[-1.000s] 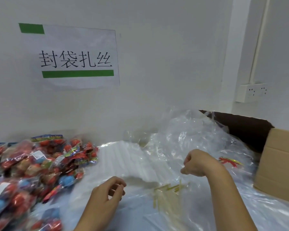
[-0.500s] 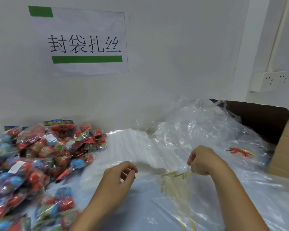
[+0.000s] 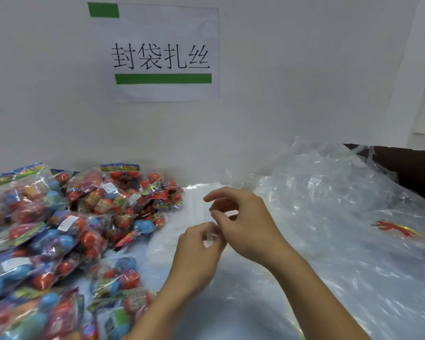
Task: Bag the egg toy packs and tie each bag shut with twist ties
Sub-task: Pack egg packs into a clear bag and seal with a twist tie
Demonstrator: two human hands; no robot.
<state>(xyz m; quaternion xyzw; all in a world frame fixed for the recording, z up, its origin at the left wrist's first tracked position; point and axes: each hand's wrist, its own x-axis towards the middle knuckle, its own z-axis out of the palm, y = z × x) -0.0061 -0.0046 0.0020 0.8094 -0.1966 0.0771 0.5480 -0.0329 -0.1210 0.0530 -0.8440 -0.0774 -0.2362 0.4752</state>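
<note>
Left hand [image 3: 196, 256]: lower centre of frame; fingers curled, pinching a small clear bit of plastic [image 3: 210, 236] at the fingertips.
Right hand [image 3: 248, 224]: centre, just above and touching the left; thumb and forefinger narrow at the same bit, other fingers spread loosely; what it actually grips, cannot tell.
Egg packs [image 3: 59, 231]: heaped at left and lower left; red and blue eggs in printed clear wrappers.
Bags [image 3: 189, 217]: white flat stack under the hands, centre.
Loose film [image 3: 329, 204]: crumpled clear sheet, right half; a red-yellow scrap [image 3: 395, 228] lies within it.
Sign [image 3: 162, 52]: on wall, upper centre; black characters, green bars.
</note>
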